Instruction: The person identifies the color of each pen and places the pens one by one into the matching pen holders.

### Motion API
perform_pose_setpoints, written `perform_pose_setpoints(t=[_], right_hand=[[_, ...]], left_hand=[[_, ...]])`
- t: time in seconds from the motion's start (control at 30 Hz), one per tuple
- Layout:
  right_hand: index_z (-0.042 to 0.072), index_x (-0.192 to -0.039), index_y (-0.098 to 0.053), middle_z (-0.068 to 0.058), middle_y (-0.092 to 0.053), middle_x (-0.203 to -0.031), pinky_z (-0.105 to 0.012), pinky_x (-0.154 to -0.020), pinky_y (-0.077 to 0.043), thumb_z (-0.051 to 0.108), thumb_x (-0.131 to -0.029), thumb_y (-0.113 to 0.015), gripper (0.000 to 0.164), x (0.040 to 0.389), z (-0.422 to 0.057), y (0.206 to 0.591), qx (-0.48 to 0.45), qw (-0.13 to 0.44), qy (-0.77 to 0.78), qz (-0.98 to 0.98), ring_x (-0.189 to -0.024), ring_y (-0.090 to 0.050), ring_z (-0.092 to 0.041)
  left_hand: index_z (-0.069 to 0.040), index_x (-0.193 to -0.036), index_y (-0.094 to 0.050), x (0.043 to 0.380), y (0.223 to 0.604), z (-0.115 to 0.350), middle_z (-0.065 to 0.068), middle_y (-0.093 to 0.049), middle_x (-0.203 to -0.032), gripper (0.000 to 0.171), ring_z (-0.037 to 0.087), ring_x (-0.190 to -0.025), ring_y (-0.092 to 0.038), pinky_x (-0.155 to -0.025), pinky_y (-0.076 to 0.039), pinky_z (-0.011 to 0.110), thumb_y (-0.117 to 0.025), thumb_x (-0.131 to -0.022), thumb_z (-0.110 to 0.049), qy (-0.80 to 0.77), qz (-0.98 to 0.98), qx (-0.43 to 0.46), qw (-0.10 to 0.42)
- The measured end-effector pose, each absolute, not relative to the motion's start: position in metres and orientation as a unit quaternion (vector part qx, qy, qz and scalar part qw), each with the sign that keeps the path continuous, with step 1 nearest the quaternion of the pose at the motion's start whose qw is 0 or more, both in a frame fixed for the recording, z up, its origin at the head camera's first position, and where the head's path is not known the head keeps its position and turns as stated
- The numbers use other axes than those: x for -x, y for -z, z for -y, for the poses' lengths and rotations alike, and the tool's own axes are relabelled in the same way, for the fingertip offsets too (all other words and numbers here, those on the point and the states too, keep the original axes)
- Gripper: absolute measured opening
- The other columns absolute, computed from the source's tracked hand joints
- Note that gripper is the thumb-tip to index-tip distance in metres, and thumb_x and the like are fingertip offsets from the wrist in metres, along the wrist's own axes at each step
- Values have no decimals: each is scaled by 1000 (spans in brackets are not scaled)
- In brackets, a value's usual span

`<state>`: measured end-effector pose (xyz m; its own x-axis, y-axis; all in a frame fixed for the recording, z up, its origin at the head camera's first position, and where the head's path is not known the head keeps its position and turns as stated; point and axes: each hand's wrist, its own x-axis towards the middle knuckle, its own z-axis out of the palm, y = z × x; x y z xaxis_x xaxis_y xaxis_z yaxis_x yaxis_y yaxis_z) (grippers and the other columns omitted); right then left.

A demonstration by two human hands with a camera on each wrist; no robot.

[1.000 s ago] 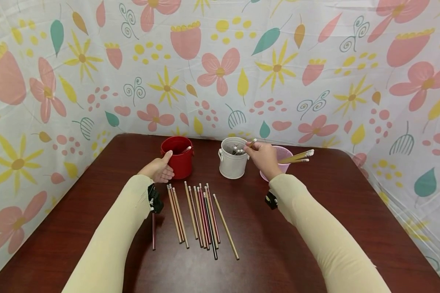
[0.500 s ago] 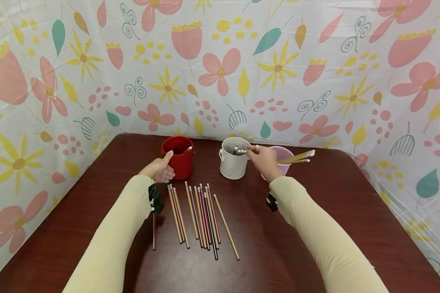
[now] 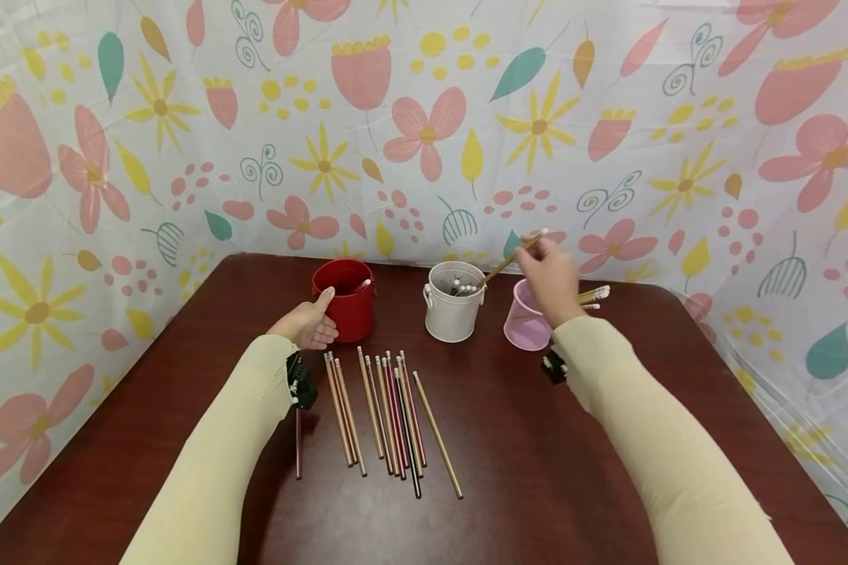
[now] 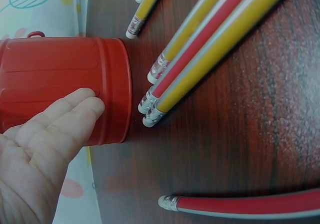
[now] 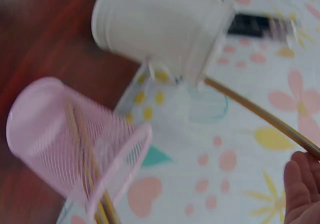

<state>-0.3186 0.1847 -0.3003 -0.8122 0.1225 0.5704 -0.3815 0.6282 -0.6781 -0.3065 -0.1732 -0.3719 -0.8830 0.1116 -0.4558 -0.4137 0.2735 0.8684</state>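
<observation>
Straight-fingered left hand (image 3: pixel 308 323) touches round red metal pail (image 3: pixel 353 315), perhaps steadying it; right hand (image 3: pixel 553 278) pinches slim gold wooden pencil (image 3: pixel 500 268)

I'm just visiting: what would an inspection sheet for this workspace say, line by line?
Surface: dark reddish-brown wooden table, upright containers toward the back.
Job's things: red bucket, white bucket and pink mesh cup, each holding at least one pencil; loose pencils in front, in gold, red and black.
Clutter: nothing seen.
Hands: left hand, fingers straight, against the red bucket; right hand pinches a gold pencil whose lower end is at the white bucket's mouth.
Cables: nothing seen.
Surroundings: flower-patterned cloth behind the table.
</observation>
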Motion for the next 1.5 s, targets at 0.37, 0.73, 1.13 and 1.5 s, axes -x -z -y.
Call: perform_pose_setpoints(t=[0.37, 0.73, 1.13, 1.5], right_hand=[[-7, -91, -70, -20, -71, -93, -18, -59, -35, 4, -84, -58, 18, 313, -234, 293, -36, 334, -371, 866, -73, -58, -14], [-6, -92, -68, -22, -68, -85, -42, -74, -45, 5, -83, -60, 16, 308, -239, 321, -64, 233, -316, 917, -83, -61, -36], [-7, -88, -70, -25, -68, -87, -50, -82, -43, 11, -80, -65, 21, 307, -255, 346, -15, 229, -312, 922, -86, -61, -41], [-6, -99, -71, -7, -70, -70, -15, -55, -42, 26, -91, -62, 35, 305, -277, 362, 94, 176, -389, 899, -53, -55, 2]], left_hand=[[21, -138, -27, 307, 369, 176, 36, -37, -140, 85, 43, -131, -38, -107, -34, 46, -16, -101, -54, -591, -770, 92, 223], [22, -138, -27, 307, 370, 174, 37, -36, -141, 84, 44, -131, -37, -107, -33, 46, -15, -101, -53, -596, -766, 91, 224], [21, -138, -28, 304, 370, 173, 36, -37, -140, 83, 43, -131, -38, -107, -33, 46, -16, -102, -53, -595, -767, 96, 221], [22, -137, -28, 306, 373, 171, 37, -37, -139, 84, 44, -130, -39, -107, -34, 46, -15, -101, -53, -595, -766, 94, 223]])
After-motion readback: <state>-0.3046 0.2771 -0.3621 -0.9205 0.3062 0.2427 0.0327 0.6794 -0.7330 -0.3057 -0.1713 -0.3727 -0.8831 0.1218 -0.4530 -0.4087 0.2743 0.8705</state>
